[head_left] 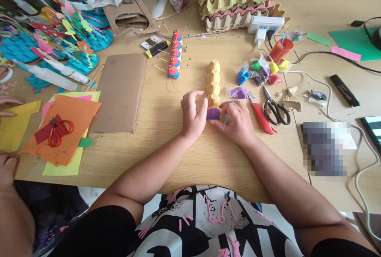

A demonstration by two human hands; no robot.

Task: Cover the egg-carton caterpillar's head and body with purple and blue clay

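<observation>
Wooden table — on it lie an egg-carton strip, brown cardboard, black-handled scissors.

Readable text: none | black marker: pale lettering (too small)

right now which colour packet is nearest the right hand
The purple packet, lying by itself just beyond the right hand; the blue packet and all the others lie farther away.

There are two bumpy strips — and one cup (red).
</observation>
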